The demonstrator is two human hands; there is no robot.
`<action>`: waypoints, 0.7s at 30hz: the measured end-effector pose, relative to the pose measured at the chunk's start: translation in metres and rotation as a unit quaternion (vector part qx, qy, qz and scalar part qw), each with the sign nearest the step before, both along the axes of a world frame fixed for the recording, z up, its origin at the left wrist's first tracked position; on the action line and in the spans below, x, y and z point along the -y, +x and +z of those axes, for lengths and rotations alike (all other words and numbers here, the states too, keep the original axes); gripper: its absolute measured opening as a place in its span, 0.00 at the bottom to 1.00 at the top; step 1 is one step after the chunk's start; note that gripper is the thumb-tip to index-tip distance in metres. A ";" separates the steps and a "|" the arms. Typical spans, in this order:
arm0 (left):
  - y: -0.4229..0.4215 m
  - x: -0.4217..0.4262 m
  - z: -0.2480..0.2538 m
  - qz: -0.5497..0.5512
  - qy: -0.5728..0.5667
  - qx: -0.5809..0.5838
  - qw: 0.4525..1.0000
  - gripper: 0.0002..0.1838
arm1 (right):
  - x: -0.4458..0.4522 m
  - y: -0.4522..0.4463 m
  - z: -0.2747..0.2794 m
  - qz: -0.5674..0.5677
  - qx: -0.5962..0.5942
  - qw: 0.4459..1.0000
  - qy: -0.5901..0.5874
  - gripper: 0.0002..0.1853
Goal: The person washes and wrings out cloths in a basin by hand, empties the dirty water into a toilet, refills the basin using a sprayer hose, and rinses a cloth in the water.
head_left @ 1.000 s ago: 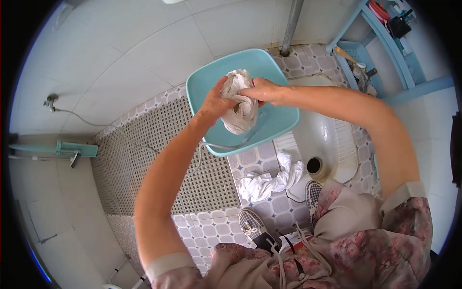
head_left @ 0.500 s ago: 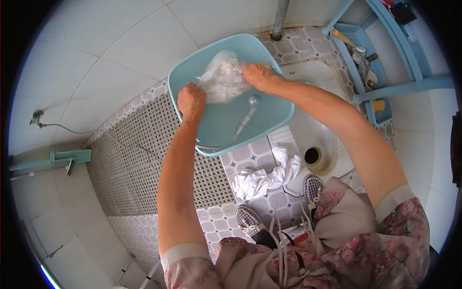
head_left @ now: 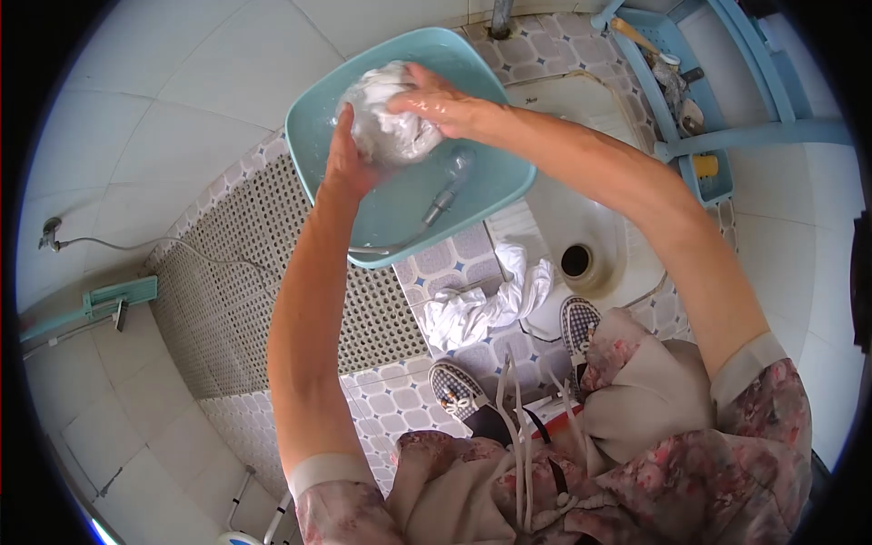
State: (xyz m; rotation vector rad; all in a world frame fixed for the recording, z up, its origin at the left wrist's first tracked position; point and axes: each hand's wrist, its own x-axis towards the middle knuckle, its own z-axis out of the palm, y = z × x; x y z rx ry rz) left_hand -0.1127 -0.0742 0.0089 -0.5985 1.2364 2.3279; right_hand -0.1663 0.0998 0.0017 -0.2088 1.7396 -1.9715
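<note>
A light blue basin (head_left: pixel 490 195) holds water and a bunched white cloth (head_left: pixel 391 123). On the cloth's left side, my left hand (head_left: pixel 350 159) presses against it with the fingers apart. My right hand (head_left: pixel 436 100) lies over the cloth's upper right, fingers stretched across it. Between them the cloth is gathered into a wet lump, partly in the water. A shower head (head_left: pixel 445 195) with its hose lies in the basin, to the right of the cloth and below it.
Another white cloth (head_left: pixel 490 304) lies on the tiled floor near my shoes (head_left: pixel 457 389). A squat toilet (head_left: pixel 627 245) is right of the basin, a blue shelf (head_left: pixel 754 136) beyond it. A perforated mat (head_left: pixel 227 300) and a wall tap (head_left: pixel 52 233) are on the left.
The cloth was lifted in a bundle, then spread in the water between my closed hands. Now it is bunched again, and my hands are closer together with their fingers apart.
</note>
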 end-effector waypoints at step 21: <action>0.011 -0.009 0.018 0.043 0.010 -0.023 0.999 0.22 | -0.002 -0.006 0.042 0.000 -0.348 0.831 0.434 0.27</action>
